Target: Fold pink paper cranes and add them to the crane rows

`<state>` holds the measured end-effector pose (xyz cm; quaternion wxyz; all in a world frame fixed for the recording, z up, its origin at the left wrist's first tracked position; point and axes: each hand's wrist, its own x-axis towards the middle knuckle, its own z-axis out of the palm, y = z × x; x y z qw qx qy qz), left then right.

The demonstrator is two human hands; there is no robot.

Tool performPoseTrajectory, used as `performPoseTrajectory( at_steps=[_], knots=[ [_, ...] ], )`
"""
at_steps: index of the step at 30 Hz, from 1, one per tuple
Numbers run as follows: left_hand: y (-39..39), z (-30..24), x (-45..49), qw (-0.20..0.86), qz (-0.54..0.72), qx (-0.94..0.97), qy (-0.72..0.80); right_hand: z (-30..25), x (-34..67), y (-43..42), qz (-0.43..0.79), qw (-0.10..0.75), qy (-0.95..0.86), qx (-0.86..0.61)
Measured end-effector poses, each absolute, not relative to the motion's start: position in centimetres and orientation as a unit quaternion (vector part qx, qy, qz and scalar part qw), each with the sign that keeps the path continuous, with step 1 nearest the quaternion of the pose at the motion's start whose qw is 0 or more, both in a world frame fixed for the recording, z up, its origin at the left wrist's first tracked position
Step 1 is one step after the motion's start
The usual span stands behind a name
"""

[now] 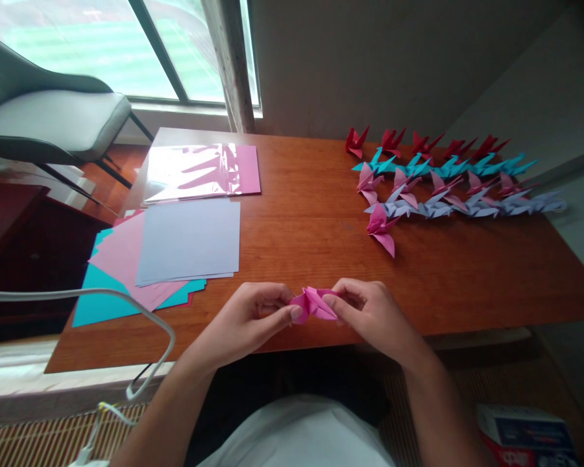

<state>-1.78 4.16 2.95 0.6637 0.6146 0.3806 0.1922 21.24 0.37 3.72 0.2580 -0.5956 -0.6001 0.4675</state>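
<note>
A folded magenta paper crane (316, 303) is held between both hands over the table's front edge. My left hand (260, 314) pinches its left side between thumb and fingers. The opposite side is gripped by my right hand (365, 308), its thumb resting on the paper. Farther back and to the right stands another magenta crane (380, 228) by itself at the front of several rows. Those rows hold red cranes (355, 143), turquoise cranes (380, 162), pink cranes (368, 181) and pale lavender cranes (435, 207).
Left on the wooden table (292, 240) lie pale lavender sheets (189, 240) over pink sheets (121, 256) and turquoise sheets (107, 298). Behind them is a clear-wrapped pink paper pack (246, 170). A white cable (165, 324) loops past the left front edge. A chair (53, 123) stands by the window.
</note>
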Motion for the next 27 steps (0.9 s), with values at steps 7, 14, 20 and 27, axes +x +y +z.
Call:
performPoseTrajectory(
  at_steps=[7, 14, 20, 27],
  knots=[
    [4.3, 2.9, -1.6, 0.560, 0.206, 0.697, 0.398, 3.9, 21.2, 0.2, 0.474, 0.286, -0.599, -0.579],
    [3.9, 2.8, -1.2, 0.364, 0.232, 0.780, 0.453, 4.1, 20.6, -0.1, 0.379, 0.295, -0.654, -0.585],
    [3.4, 2.7, -0.5, 0.237, 0.159, 0.809, 0.515, 3.8, 20.1, -0.2, 0.310, 0.279, -0.692, -0.589],
    [3.3, 2.8, -0.2, 0.287, 0.181, 0.793, 0.505, 3.5, 20.1, -0.4, 0.292, 0.282, -0.703, -0.584]
  ],
)
